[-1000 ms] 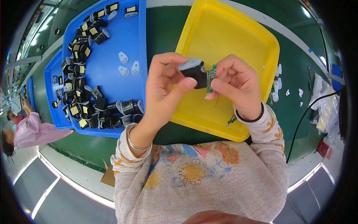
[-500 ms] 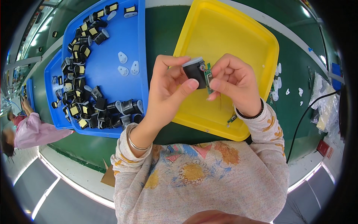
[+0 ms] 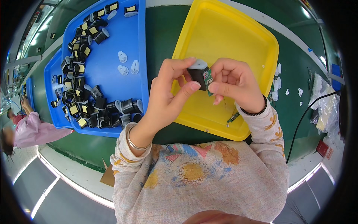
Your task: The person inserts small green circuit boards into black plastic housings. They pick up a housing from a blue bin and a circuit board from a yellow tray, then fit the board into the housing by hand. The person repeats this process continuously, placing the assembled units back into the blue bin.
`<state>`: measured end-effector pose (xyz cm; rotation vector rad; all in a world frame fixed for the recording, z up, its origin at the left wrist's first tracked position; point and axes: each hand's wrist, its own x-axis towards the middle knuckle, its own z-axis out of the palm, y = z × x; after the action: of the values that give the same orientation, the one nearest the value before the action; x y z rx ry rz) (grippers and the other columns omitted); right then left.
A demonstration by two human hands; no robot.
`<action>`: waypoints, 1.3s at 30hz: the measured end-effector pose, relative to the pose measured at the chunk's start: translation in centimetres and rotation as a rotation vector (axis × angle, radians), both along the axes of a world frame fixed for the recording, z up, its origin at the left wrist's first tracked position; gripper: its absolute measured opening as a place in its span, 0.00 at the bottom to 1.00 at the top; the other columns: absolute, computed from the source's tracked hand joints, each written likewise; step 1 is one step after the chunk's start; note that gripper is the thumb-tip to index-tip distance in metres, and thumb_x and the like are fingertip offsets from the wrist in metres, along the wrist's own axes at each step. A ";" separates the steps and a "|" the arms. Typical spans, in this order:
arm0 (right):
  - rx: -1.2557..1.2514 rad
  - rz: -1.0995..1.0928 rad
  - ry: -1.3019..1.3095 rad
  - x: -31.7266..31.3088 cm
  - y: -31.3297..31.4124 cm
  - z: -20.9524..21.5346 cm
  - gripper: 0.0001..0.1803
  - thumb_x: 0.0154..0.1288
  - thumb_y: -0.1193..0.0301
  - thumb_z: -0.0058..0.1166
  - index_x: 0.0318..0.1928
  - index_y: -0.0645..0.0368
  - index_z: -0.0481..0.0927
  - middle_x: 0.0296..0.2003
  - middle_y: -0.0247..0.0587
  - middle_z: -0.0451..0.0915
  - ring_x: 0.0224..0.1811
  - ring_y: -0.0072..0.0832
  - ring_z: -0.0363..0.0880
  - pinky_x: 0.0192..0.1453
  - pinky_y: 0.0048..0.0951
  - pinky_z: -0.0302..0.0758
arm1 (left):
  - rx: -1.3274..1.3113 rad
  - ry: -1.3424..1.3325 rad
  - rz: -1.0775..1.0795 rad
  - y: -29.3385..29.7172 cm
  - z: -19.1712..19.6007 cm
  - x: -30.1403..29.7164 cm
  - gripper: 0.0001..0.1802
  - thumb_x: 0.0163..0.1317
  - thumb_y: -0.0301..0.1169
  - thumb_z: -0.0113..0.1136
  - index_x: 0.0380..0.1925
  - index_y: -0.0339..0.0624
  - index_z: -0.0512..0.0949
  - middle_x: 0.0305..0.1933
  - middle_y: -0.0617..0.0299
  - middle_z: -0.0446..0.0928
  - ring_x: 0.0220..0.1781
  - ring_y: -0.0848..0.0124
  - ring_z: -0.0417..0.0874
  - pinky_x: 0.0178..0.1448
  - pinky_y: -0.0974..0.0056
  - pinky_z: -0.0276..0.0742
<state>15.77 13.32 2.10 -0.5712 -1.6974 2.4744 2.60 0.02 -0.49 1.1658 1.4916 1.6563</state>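
Between the thumb and fingers of my left hand (image 3: 167,89) is a black plastic housing (image 3: 197,75) with a pale grey end cap. My right hand (image 3: 236,82) pinches a small green circuit board (image 3: 208,80) against the housing's right side. Whether the board sits inside the housing or only touches it, I cannot tell. A thin wire hangs below my right fingers. Both hands are over the yellow tray (image 3: 223,30), where another small circuit board (image 3: 233,118) lies near the front right edge.
A blue tray (image 3: 126,33) at left holds many black housings (image 3: 79,80) and several loose grey caps (image 3: 122,56). White caps (image 3: 277,83) lie right of the yellow tray, near a black cable (image 3: 302,115) and clear plastic bags (image 3: 324,99). Another person (image 3: 37,127) works far left.
The housing has moved slightly right and down, its cap tilting more into view. The circuit board now sits closer against its side, and my right hand has shifted a little lower.
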 end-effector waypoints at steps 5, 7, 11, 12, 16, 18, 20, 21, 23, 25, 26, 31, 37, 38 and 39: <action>-0.037 -0.008 -0.002 -0.2 -0.3 0.0 0.06 0.54 0.75 0.55 0.31 0.64 0.73 0.24 0.34 0.75 0.23 0.16 0.73 0.24 0.16 0.73 | -0.044 0.204 -0.089 -0.2 -0.2 -0.8 0.19 0.55 0.22 0.53 0.47 0.38 0.63 0.48 0.49 0.70 0.42 0.70 0.73 0.42 0.68 0.67; 0.040 -0.049 0.006 -0.2 -0.8 0.0 0.05 0.54 0.75 0.55 0.29 0.64 0.73 0.24 0.34 0.74 0.22 0.16 0.73 0.24 0.17 0.72 | -0.043 0.133 -0.151 -0.2 -0.1 -0.8 0.20 0.56 0.21 0.50 0.48 0.39 0.60 0.53 0.44 0.67 0.47 0.68 0.73 0.48 0.67 0.66; 0.590 -0.147 0.060 -0.1 -2.2 0.2 0.05 0.51 0.78 0.56 0.26 0.63 0.72 0.22 0.35 0.73 0.20 0.19 0.72 0.23 0.18 0.70 | 0.046 -0.115 -0.144 0.3 0.3 0.0 0.21 0.53 0.21 0.52 0.47 0.38 0.61 0.54 0.45 0.67 0.49 0.64 0.74 0.50 0.64 0.69; 0.795 -0.163 0.087 -0.1 -2.4 0.3 0.06 0.50 0.79 0.56 0.25 0.63 0.72 0.21 0.36 0.72 0.20 0.20 0.72 0.23 0.18 0.70 | 0.069 -0.162 -0.130 0.3 0.3 0.1 0.21 0.52 0.20 0.53 0.47 0.38 0.61 0.53 0.47 0.69 0.49 0.64 0.75 0.50 0.63 0.71; 0.793 -0.179 0.135 -0.1 -2.5 0.3 0.06 0.48 0.80 0.57 0.25 0.63 0.72 0.20 0.37 0.72 0.19 0.22 0.73 0.23 0.19 0.69 | 0.058 -0.221 -0.130 0.1 0.5 0.1 0.20 0.52 0.19 0.51 0.46 0.38 0.63 0.54 0.48 0.67 0.48 0.65 0.75 0.50 0.64 0.71; 0.792 -0.165 0.150 -0.2 -2.5 0.4 0.06 0.48 0.80 0.57 0.25 0.63 0.72 0.20 0.37 0.72 0.19 0.22 0.73 0.24 0.19 0.69 | 0.063 -0.233 -0.134 0.0 0.4 -0.1 0.20 0.51 0.19 0.51 0.46 0.37 0.63 0.55 0.48 0.67 0.49 0.65 0.75 0.49 0.64 0.71; 0.778 -0.143 0.151 -0.2 -2.4 0.6 0.06 0.49 0.80 0.57 0.25 0.63 0.72 0.20 0.37 0.72 0.19 0.22 0.73 0.24 0.19 0.69 | 0.040 -0.215 -0.173 -0.1 0.5 -0.4 0.19 0.52 0.20 0.51 0.45 0.38 0.61 0.55 0.42 0.65 0.49 0.63 0.74 0.52 0.62 0.70; 0.768 -0.127 0.160 -0.4 -2.4 0.7 0.06 0.49 0.80 0.57 0.25 0.63 0.72 0.20 0.37 0.72 0.20 0.22 0.73 0.24 0.19 0.69 | 0.027 -0.200 -0.185 -0.3 0.7 -0.7 0.19 0.53 0.21 0.51 0.45 0.39 0.60 0.55 0.39 0.64 0.49 0.61 0.74 0.53 0.60 0.70; 0.690 -0.104 0.142 -0.4 -2.2 0.5 0.06 0.48 0.80 0.57 0.25 0.63 0.72 0.21 0.37 0.72 0.20 0.22 0.73 0.25 0.19 0.69 | 0.003 -0.220 -0.198 -0.4 1.0 -1.0 0.21 0.52 0.21 0.54 0.45 0.39 0.61 0.55 0.42 0.65 0.50 0.63 0.74 0.53 0.60 0.69; 0.684 -0.063 0.149 -0.7 -2.0 0.5 0.06 0.48 0.80 0.57 0.25 0.63 0.72 0.21 0.37 0.73 0.20 0.22 0.74 0.26 0.20 0.70 | -0.001 -0.247 -0.184 -0.7 1.5 -1.3 0.23 0.50 0.22 0.57 0.45 0.40 0.61 0.54 0.44 0.66 0.50 0.64 0.73 0.54 0.60 0.69; 0.721 -0.037 0.159 -1.0 -1.8 0.7 0.06 0.47 0.80 0.57 0.25 0.63 0.73 0.22 0.38 0.73 0.21 0.23 0.74 0.27 0.20 0.70 | 0.011 -0.269 -0.168 -0.7 1.9 -1.3 0.23 0.49 0.23 0.59 0.45 0.41 0.61 0.53 0.45 0.67 0.51 0.64 0.73 0.54 0.60 0.68; 0.909 0.121 0.270 -3.2 -1.7 2.0 0.05 0.46 0.80 0.57 0.25 0.62 0.74 0.24 0.40 0.75 0.24 0.29 0.76 0.30 0.22 0.71 | -0.082 -0.481 -0.148 -1.6 2.6 -2.1 0.26 0.46 0.25 0.63 0.46 0.37 0.66 0.48 0.52 0.71 0.50 0.68 0.72 0.55 0.63 0.67; 0.967 0.196 0.379 -6.5 -1.7 1.7 0.04 0.48 0.77 0.56 0.25 0.61 0.73 0.24 0.41 0.74 0.25 0.35 0.75 0.29 0.25 0.70 | -0.048 -0.394 -0.043 -3.1 3.3 -4.2 0.24 0.46 0.24 0.63 0.45 0.34 0.68 0.45 0.53 0.73 0.50 0.68 0.72 0.54 0.64 0.68; 0.964 0.200 0.380 -7.2 -1.5 1.5 0.04 0.49 0.77 0.56 0.25 0.61 0.73 0.23 0.41 0.73 0.24 0.35 0.75 0.29 0.26 0.70 | -0.043 -0.384 0.014 -2.9 3.2 -4.5 0.24 0.46 0.26 0.64 0.44 0.35 0.69 0.43 0.55 0.73 0.46 0.68 0.74 0.50 0.65 0.69; 0.961 0.199 0.376 -7.8 -1.3 1.1 0.04 0.49 0.77 0.55 0.25 0.61 0.73 0.22 0.42 0.73 0.24 0.36 0.74 0.28 0.27 0.70 | -0.039 -0.374 0.063 -2.4 2.8 -5.0 0.23 0.46 0.28 0.64 0.43 0.36 0.70 0.42 0.57 0.74 0.43 0.69 0.75 0.47 0.67 0.71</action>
<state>7.95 12.05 3.25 0.1622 -2.4795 1.3914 -2.36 -2.42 2.35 0.7421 1.3248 1.7632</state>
